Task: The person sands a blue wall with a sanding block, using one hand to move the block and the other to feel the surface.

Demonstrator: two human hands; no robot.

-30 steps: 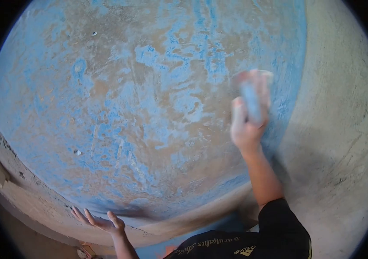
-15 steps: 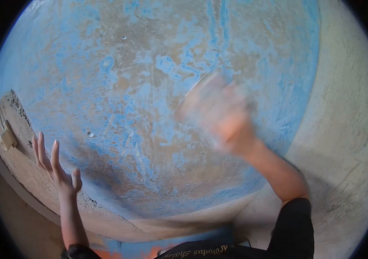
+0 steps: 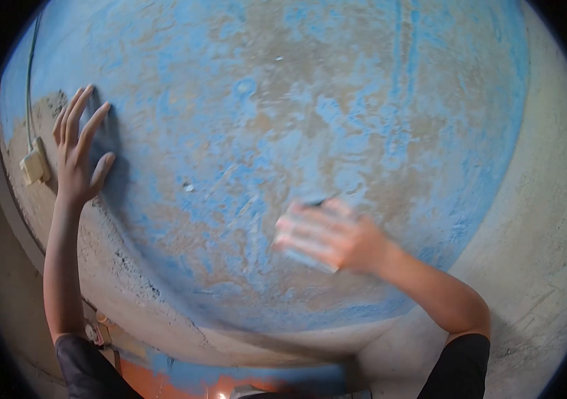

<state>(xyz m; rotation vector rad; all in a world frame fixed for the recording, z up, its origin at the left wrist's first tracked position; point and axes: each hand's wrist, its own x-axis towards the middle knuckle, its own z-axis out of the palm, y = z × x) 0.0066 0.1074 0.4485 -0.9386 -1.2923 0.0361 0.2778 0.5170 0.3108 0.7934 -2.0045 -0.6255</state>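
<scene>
A wall with worn, patchy blue paint fills most of the view, grey showing through in many places. At its left side my left hand is raised with fingers apart, holding nothing, and throws a shadow on the blue surface. My right hand, smeared by motion, lies over the lower middle of the wall. Its fingers are spread across a flat, pale piece of what looks like sandpaper, held against the paint. Most of this piece is hidden under the fingers; a light lower edge and a dark upper bit show.
A pale socket box with a cable is fixed to the wall at the left. Rough bare plaster borders the paint below. A plain grey wall meets it at the right. Orange and blue surfaces show at the bottom.
My left hand has risen up the wall. My right hand has come lower with the sandpaper, its fingers now pointing left. The view has shifted, so the wall appears further right.
</scene>
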